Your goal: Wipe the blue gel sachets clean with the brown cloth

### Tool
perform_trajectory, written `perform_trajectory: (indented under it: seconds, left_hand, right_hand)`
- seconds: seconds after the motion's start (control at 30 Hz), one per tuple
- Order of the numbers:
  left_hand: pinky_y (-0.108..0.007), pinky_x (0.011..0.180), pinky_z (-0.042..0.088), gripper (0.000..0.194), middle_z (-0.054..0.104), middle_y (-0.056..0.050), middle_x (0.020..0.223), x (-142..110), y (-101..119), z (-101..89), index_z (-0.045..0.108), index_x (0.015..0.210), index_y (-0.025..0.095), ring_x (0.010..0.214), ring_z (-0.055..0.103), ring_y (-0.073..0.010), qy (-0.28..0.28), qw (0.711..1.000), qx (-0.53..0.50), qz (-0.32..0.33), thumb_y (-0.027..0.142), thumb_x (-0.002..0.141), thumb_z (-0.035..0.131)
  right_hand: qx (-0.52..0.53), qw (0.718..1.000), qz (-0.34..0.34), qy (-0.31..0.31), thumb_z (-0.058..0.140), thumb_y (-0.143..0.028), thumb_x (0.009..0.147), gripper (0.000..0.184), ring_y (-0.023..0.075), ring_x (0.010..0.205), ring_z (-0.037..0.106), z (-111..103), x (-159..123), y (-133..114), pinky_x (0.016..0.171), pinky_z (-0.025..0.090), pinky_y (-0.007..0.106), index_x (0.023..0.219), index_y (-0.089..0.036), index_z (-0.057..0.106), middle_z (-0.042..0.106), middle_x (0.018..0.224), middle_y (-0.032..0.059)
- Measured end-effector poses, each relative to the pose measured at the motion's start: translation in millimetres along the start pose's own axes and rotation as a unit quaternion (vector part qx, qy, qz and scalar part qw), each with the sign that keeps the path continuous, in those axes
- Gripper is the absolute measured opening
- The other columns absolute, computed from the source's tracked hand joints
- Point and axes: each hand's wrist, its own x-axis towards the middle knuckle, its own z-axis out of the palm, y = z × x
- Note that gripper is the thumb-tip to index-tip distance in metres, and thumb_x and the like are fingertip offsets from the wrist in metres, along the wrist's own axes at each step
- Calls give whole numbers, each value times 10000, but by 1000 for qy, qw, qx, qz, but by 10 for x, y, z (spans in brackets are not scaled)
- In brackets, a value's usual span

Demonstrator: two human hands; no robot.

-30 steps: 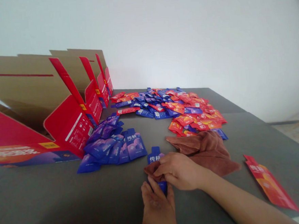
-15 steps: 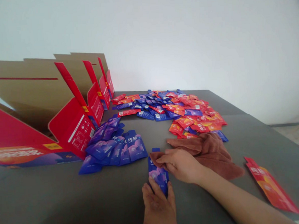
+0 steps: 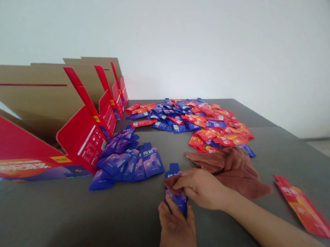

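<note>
A blue pouch (image 3: pixel 176 200) lies flat on the grey table (image 3: pixel 61 221) in front of me. My left hand (image 3: pixel 176 230) presses its near end down with the fingers stretched out flat. My right hand (image 3: pixel 199 187) is closed on a corner of a brown cloth (image 3: pixel 233 167) and holds it against the pouch's upper half. The rest of the cloth trails off to the right behind that hand.
A fanned group of blue pouches (image 3: pixel 125 160) lies left of my hands. A big heap of red and blue pouches (image 3: pixel 198 121) covers the far side. Open red cardboard boxes (image 3: pixel 78 133) line the left. One red pouch (image 3: pixel 303 208) lies alone at the right.
My right hand slid the cloth up the blue pouch and then back down over it. My left hand stayed pressed on the pouch's near end.
</note>
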Motion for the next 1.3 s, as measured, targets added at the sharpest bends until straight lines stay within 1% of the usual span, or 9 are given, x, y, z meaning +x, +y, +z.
perform_trajectory:
  seconds: [0.17, 0.27, 0.37, 0.53, 0.63, 0.83, 1.03, 1.13, 1.3]
  left_hand:
    - [-534, 873, 388, 478, 569, -189, 1202, 1, -12, 13, 463, 1182, 372, 1019, 576, -318, 10, 1000, -18, -7, 128, 772, 491]
    - [-511, 871, 403, 486, 576, -174, 1198, 1, -25, 6, 455, 1176, 382, 1017, 578, -312, 18, 999, -26, -10, 129, 765, 511]
    - [-498, 873, 411, 446, 582, -167, 1189, -2, -29, -4, 472, 1154, 387, 1011, 582, -308, 29, 999, -40, -18, 177, 766, 535]
    - [-479, 889, 410, 390, 598, -162, 1165, -4, -33, -27, 520, 1106, 396, 1020, 576, -311, 38, 997, -62, -30, 248, 750, 577]
    - [-464, 889, 416, 351, 604, -154, 1158, -2, -37, -36, 545, 1064, 417, 1021, 574, -314, 33, 995, -84, -38, 291, 740, 593]
    - [-488, 891, 409, 435, 581, -193, 1174, -5, -26, -21, 490, 1140, 379, 1031, 569, -315, 33, 998, -43, -22, 202, 751, 572]
    - [-465, 870, 433, 392, 601, -173, 1152, -1, -50, -30, 527, 1107, 379, 1002, 585, -313, 52, 996, -72, -32, 304, 730, 605]
    - [-462, 872, 435, 374, 601, -175, 1145, -1, -50, -38, 535, 1093, 378, 995, 590, -305, 58, 994, -81, -37, 301, 733, 603]
    - [-459, 880, 434, 355, 606, -170, 1134, -5, -40, -55, 544, 1075, 382, 1010, 580, -309, 65, 993, -82, -45, 319, 731, 601]
  right_hand:
    - [-51, 993, 95, 38, 404, -141, 838, 277, 142, 772, 534, -7, 16, 80, 668, 334, 246, 940, -221, 648, 611, 834, 27]
    - [-69, 990, 114, 47, 400, -141, 837, 269, 143, 767, 534, -2, 17, 110, 669, 327, 249, 903, -213, 650, 605, 815, 28]
    - [-50, 994, 86, 34, 391, -132, 838, 268, 141, 770, 537, -6, 14, 94, 692, 340, 246, 903, -196, 643, 606, 817, 33]
    - [5, 1000, -24, -16, 428, -110, 809, 243, 138, 802, 542, -17, -16, 4, 726, 360, 238, 909, -203, 630, 616, 863, 17]
    - [25, 997, -59, -46, 442, -108, 798, 237, 133, 781, 545, -7, -36, -35, 729, 366, 239, 896, -208, 634, 618, 847, 7]
    - [2, 1000, -2, 6, 411, -119, 820, 252, 139, 798, 543, 3, -7, 11, 720, 364, 239, 903, -200, 636, 619, 856, 24]
    - [-51, 993, 93, 43, 399, -138, 830, 281, 146, 775, 545, 12, 24, 121, 687, 344, 249, 941, -209, 647, 616, 820, 34]
    - [-42, 995, 83, 32, 394, -126, 824, 277, 145, 777, 546, 10, 23, 111, 705, 353, 247, 914, -196, 646, 616, 823, 37]
    - [3, 1000, 0, 1, 401, -95, 806, 266, 133, 785, 545, 0, 4, 28, 713, 366, 231, 900, -195, 629, 623, 850, 19]
